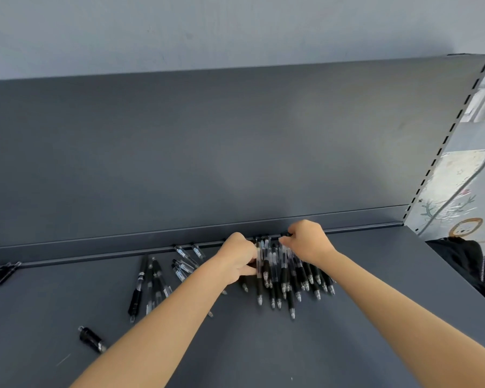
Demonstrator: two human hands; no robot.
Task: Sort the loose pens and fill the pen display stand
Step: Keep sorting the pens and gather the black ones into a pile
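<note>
Dozens of black pens (287, 275) lie bunched at the back lip of the grey shelf (263, 348), left hand (235, 260) curled round the bunch, right hand (308, 242) seemingly pinching the clip ends; light, stiff and slippery, they are best squeezed together mid-barrel.

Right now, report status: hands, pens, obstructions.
Left hand and right hand grip pen bundle on shelf. Loose pens lie to its left. Nothing blocking.

Free passage is left across the near dark grey metal shelf (263, 354). The far side is blocked by an upright grey back panel (207, 149), the centre by a packed row of black-and-clear pens (289, 275), the left by scattered pens (154, 281) (plus a short black stub (91, 338), perhaps a cap).
</note>
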